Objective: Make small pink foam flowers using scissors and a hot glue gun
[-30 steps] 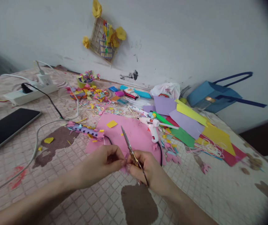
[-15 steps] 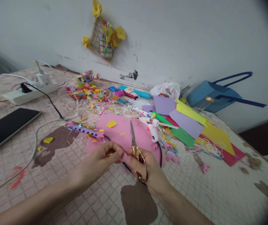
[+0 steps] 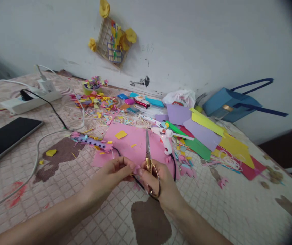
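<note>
Between the fingertips of both hands is a small pink paper piece (image 3: 136,169). My left hand (image 3: 117,172) pinches its left side, thumb against fingers. My right hand (image 3: 158,180) pinches the other side and also carries gold-handled scissors (image 3: 148,149), their closed blades pointing away from me. Beneath and beyond the hands lies a pink paper sheet (image 3: 128,146) with yellow scraps on it. A white glue gun (image 3: 165,139) rests on the sheet's right part, its black cord running down past my right hand. Left of the sheet lies a purple dotted strip (image 3: 93,142) trimmed with paper bits.
A phone (image 3: 10,139) and a power strip (image 3: 31,102) with cables occupy the left. Paper scraps (image 3: 95,102) are heaped at the back beside a small filled pot (image 3: 92,89). Coloured sheets (image 3: 204,131), white string (image 3: 224,161) and a blue bag (image 3: 231,105) are at right.
The scissors in my right hand have swung slightly, their tips shifting right. Both hands still pinch the pink paper piece, which has turned a little. The whole view has shifted slightly.
</note>
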Motion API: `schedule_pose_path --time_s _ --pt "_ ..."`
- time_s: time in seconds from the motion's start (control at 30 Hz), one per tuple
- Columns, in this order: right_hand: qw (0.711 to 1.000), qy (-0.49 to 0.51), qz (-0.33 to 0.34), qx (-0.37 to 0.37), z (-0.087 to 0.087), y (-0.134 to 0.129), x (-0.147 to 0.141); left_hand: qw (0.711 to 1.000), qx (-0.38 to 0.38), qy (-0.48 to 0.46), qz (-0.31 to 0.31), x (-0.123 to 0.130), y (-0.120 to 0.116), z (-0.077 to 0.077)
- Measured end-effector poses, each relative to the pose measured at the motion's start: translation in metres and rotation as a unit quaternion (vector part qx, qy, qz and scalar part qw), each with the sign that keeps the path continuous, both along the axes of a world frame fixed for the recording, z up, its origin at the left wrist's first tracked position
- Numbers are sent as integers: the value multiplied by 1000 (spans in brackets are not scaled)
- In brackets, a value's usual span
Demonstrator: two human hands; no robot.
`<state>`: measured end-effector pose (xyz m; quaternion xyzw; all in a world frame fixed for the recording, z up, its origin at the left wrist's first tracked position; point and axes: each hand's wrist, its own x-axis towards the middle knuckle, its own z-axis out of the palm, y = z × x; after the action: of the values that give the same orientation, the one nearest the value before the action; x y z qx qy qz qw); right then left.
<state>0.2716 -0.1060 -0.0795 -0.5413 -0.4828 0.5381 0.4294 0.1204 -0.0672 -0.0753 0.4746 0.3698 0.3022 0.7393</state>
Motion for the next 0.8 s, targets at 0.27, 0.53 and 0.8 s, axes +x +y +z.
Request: schedule_pose_path --time_s 0.27,0.53,0.8 --pt "1000 -17 -8 4 2 -1 -1 1000 8 26 -9 1 1 0" --pt "998 -50 15 19 9 -2 0 996 61 65 -29 -4 7 7" --pt "988 -102 111 29 16 1 11 933 256 208 -145 -16 12 14"
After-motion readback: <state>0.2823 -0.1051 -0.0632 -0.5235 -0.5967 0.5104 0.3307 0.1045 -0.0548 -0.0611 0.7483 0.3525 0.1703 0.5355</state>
